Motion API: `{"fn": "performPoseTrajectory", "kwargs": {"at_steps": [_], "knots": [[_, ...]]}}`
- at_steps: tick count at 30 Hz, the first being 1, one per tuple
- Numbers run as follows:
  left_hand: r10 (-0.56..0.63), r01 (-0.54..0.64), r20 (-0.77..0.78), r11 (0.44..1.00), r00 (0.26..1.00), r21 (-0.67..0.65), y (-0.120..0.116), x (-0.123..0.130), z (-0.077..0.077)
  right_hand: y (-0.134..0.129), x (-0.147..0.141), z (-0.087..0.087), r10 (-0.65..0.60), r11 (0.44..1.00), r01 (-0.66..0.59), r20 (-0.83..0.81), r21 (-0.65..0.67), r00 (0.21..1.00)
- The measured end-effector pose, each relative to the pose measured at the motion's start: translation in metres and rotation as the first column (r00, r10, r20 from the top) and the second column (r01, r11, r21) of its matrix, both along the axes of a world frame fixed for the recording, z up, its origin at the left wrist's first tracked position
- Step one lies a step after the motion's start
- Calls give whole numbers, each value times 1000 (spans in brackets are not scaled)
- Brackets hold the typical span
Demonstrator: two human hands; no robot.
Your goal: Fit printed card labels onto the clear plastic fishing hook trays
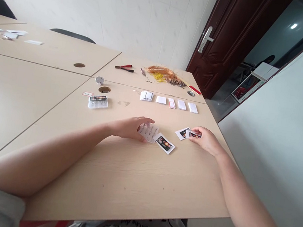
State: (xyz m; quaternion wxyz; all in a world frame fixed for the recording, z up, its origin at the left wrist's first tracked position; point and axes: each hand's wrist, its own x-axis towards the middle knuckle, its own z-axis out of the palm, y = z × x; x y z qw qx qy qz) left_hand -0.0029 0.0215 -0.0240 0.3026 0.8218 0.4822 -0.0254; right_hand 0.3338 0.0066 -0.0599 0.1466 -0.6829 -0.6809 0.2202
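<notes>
From my remote station I view, through the head camera, a pale wooden table (119, 185) with a bundle of copper-coloured strands (161, 70) at its far edge. The left hand (132, 127) and the right hand (203, 138) rest above the near half, apart. A closed plastic box (98, 103) stands to the left, beyond the left hand. The clear plastic case (150, 131) sits in the left hand, thumb at the near side, fingers curved over the far side; that hand hides its left end, so I cannot confirm its long axis. Just right of the case, between the hands, lies the loose printed card (165, 143), its long axis running from far left to near right; the left hand is nearer to it. The right thumb and fingers pinch the printed slip (194, 134), long axis roughly left to right, above a second printed card (182, 133). I judge the governing relation to be this: the case lies left of the pinched slip, with the loose card between, slightly nearer the wearer.
</notes>
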Motion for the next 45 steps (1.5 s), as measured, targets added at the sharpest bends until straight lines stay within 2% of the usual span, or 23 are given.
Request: {"fn": "performPoseTrajectory", "kwargs": {"at_steps": [8, 13, 15, 18, 20, 22, 24, 28, 33, 36, 39, 42, 45], "knots": [[-3, 3, 10, 1000, 1000, 1, 0, -1, 0, 1, 6, -7, -80, 994, 87, -96, 68, 992], [4, -4, 29, 1000, 1000, -8, 1, -1, -2, -1, -1, 3, -70, 976, 122, -266, 182, 962], [9, -9, 37, 1000, 999, -13, 2, -1, -3, -10, -15, 9, 2, 982, 64, -348, 176, 937], [19, -18, 50, 1000, 999, -21, 2, -2, -4, -30, -46, 12, 169, 986, -152, -443, 73, 880], [27, -25, 57, 999, 998, -24, 2, -2, -4, -43, -66, 10, 264, 954, -301, -479, -1, 837], [32, -31, 61, 999, 998, -23, 2, -2, -4, -49, -79, 5, 307, 924, -379, -495, -50, 813], [35, -33, 60, 999, 998, -22, 2, -2, -4, -46, -82, 0, 291, 926, -372, -500, -68, 816], [32, -31, 49, 999, 998, -30, 2, -2, -3, -29, -66, -6, 155, 975, -216, -524, -58, 838], [29, -27, 56, 999, 998, -36, 3, -3, -2, -21, -51, -4, 35, 994, -95, -626, -63, 779], [41, -38, 71, 998, 997, -46, 2, -3, -2, -25, -53, 0, 24, 994, -93, -687, -64, 726], [64, -57, 104, 996, 992, -63, 0, -2, -2, -31, -59, 1, 21, 983, -146, -729, -109, 684], [88, -74, 158, 993, 984, -90, -2, -2, 0, -34, -63, -1, 11, 969, -190, -742, -158, 670], [108, -77, 237, 988, 966, -138, -4, -3, 2, -32, -64, -5, -14, 972, -164, -738, -168, 675]]}}
